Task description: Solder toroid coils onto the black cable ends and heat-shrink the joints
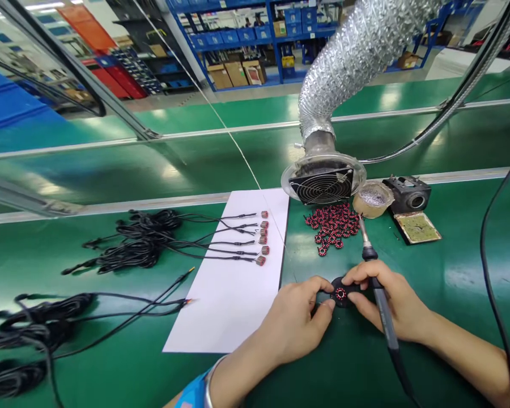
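Note:
A small red-and-black ring-shaped part [340, 293] sits in the middle of a black round holder [344, 304] on the green bench. My left hand [295, 314] pinches the holder's left side between thumb and forefinger. A soldering iron [385, 317] runs through my right hand [402, 300], its tip pointing up and away from me. That hand's thumb and forefinger also touch the holder's right side. Beyond my hands lies a pile of similar red-and-black rings [334, 224].
A fume extractor [323, 184] hangs over the pile. Behind the iron's tip stand a solder-filled tub [374, 201] and an iron stand with a yellowish sponge [419, 228]. To the left, white paper [225, 306] carries small reddish parts at black cable ends; coiled black cables [140, 243] lie beyond.

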Motion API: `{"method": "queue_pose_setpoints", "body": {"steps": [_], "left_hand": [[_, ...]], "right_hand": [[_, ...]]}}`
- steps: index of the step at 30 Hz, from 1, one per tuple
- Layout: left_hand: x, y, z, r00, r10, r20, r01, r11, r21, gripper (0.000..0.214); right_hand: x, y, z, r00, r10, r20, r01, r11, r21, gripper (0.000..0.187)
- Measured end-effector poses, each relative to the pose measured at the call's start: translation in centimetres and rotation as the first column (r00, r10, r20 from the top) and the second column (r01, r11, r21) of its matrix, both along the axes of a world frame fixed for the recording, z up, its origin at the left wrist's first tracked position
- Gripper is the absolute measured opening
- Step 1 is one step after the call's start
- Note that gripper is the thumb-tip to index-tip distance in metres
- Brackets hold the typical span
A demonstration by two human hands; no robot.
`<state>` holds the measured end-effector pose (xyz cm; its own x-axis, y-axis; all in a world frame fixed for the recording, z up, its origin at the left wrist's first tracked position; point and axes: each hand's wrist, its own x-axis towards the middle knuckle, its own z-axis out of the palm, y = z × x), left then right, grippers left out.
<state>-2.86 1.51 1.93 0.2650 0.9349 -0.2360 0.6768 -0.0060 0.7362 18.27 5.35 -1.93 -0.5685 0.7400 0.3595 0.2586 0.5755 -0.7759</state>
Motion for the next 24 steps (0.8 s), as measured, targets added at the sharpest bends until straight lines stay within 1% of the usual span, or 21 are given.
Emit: {"method": "queue_pose_setpoints", "body": {"steps": [2, 4, 6, 9, 13, 18, 21, 23, 24], "left_hand": [[0.1, -0.1, -0.2, 0.999, 0.031, 0.009, -0.031, 0.999, -0.009, 0.020], [0.3, -0.1, -0.4, 0.998, 0.059, 0.011, -0.059, 0.998, 0.005, 0.018], [0.5, -0.2, -0.7, 0.997, 0.079, 0.003, -0.079, 0.996, 0.044, 0.018], [0.7, -0.4, -1.1, 0.996, 0.083, -0.019, -0.079, 0.988, 0.134, 0.016], [0.7, -0.7, -1.8, 0.999, 0.035, -0.030, -0.026, 0.961, 0.274, 0.018], [0.6, -0.5, -2.4, 0.997, -0.055, -0.061, 0.076, 0.901, 0.427, 0.014], [0.5, 0.0, -2.6, 0.992, -0.095, -0.080, 0.122, 0.873, 0.472, 0.016], [0.4, 0.2, -2.4, 0.994, -0.101, -0.049, 0.112, 0.874, 0.473, 0.018], [0.4, 0.2, -2.3, 0.995, -0.094, -0.031, 0.097, 0.883, 0.459, 0.018]], "right_hand": [[-0.1, 0.5, 0.2, 0.998, 0.039, -0.057, -0.038, 0.999, 0.020, 0.028], [-0.5, 0.8, 0.4, 0.996, 0.064, -0.058, -0.060, 0.996, 0.064, 0.024], [-1.0, 0.9, 0.7, 0.998, 0.061, -0.034, -0.056, 0.991, 0.122, 0.021], [-1.3, 0.8, 1.1, 1.000, 0.029, -0.002, -0.028, 0.978, 0.208, 0.022], [-1.3, 0.5, 1.1, 0.999, -0.031, 0.033, 0.020, 0.958, 0.287, 0.025], [-1.3, 0.4, 0.4, 0.996, -0.069, 0.060, 0.044, 0.934, 0.355, 0.030], [-1.0, 0.4, 0.5, 0.996, -0.075, 0.047, 0.053, 0.928, 0.370, 0.030], [-0.7, 0.2, 0.9, 0.995, -0.097, 0.023, 0.082, 0.929, 0.361, 0.033], [-0.6, 0.1, 1.0, 0.994, -0.107, 0.009, 0.097, 0.930, 0.353, 0.034]]}}
